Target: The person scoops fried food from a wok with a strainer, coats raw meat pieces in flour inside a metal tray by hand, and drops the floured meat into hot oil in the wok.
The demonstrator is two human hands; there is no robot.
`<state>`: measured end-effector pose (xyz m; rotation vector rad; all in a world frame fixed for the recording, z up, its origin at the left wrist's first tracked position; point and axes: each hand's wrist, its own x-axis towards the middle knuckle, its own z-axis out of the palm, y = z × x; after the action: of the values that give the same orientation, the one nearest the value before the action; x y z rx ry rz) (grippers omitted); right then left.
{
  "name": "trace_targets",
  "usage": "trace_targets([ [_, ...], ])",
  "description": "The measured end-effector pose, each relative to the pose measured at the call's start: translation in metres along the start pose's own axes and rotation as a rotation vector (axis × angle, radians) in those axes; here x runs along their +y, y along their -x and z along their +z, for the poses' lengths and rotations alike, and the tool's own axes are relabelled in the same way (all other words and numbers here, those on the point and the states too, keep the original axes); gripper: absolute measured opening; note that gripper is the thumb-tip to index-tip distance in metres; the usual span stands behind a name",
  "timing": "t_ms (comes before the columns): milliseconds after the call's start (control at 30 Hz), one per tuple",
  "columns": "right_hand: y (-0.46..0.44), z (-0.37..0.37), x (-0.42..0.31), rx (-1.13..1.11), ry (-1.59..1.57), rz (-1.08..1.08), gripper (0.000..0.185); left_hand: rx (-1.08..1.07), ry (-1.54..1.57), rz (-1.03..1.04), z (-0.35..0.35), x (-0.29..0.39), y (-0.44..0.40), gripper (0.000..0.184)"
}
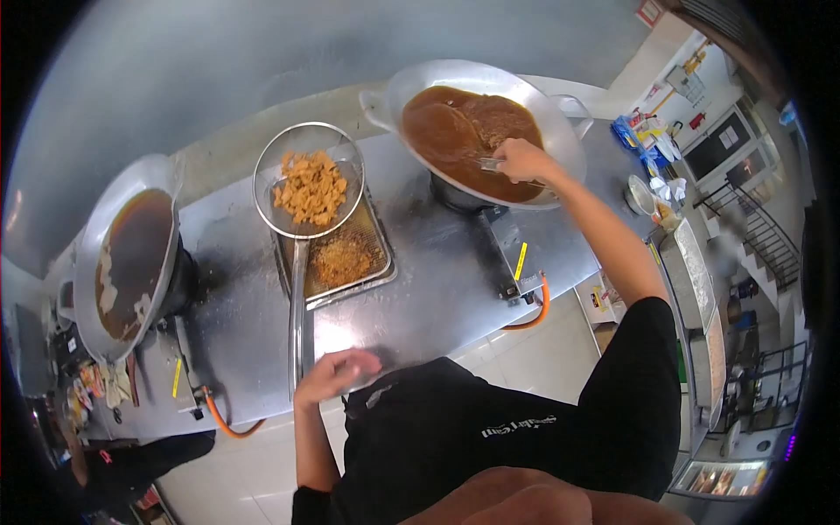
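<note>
Brown liquid fills the wok at upper right; it could splash the right hand, fingers curled round a metal tool, if stirred hard. Lower centre, the left hand, loosely spread, seemingly empty, could bump the strainer, spilling its pieces.

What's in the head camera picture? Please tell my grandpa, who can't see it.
A person's right hand grips a metal tool at a wide pan of brown liquid. The blurred left hand is near the handle of a strainer. The strainer holds golden-brown pieces over a tray; another pan stands far left.
</note>
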<state>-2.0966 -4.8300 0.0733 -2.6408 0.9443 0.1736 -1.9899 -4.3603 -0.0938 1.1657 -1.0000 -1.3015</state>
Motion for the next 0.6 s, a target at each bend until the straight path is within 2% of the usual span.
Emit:
trace_targets([
  [33, 0.014, -0.006, -0.011, -0.030, 0.005, 0.049, 0.022, -0.024, -0.050, 0.113, -0.003, 0.024, -0.009, 0.041],
  [100, 0.026, -0.005, -0.011, -0.029, 0.013, 0.018, 0.022, -0.074, -0.015, 0.374, 0.001, 0.070, -0.024, 0.046],
  [133, 0.032, -0.005, -0.009, -0.029, 0.019, 0.002, 0.022, -0.088, 0.037, 0.484, 0.007, 0.094, -0.028, 0.053],
  [167, 0.039, -0.005, -0.010, -0.009, 0.020, -0.006, 0.022, -0.116, 0.035, 0.546, 0.013, 0.119, -0.030, 0.067],
  [233, 0.056, -0.002, -0.011, 0.029, 0.015, -0.017, 0.022, -0.220, 0.152, 0.711, 0.028, 0.159, -0.033, 0.082],
  [267, 0.061, 0.000, -0.007, 0.021, -0.008, -0.038, 0.022, -0.327, 0.224, 0.858, 0.037, 0.170, -0.038, 0.096],
  [300, 0.067, 0.001, -0.003, 0.016, -0.035, -0.054, 0.022, -0.424, 0.311, 0.930, 0.041, 0.178, -0.040, 0.094],
  [367, 0.086, 0.005, -0.008, 0.029, -0.076, -0.005, 0.022, -0.528, 0.463, 0.922, 0.048, 0.187, -0.034, 0.088],
  [433, 0.103, 0.016, -0.006, 0.177, -0.044, -0.013, 0.022, -0.585, 0.603, 0.863, 0.045, 0.186, -0.026, 0.082],
  [533, 0.110, 0.039, 0.031, 0.516, 0.230, -0.184, 0.025, -0.614, 0.787, 0.740, 0.040, 0.175, -0.015, 0.074],
  [600, 0.122, 0.045, 0.022, 0.505, 0.233, -0.028, 0.027, -0.621, 0.881, 0.677, 0.037, 0.166, -0.009, 0.068],
])
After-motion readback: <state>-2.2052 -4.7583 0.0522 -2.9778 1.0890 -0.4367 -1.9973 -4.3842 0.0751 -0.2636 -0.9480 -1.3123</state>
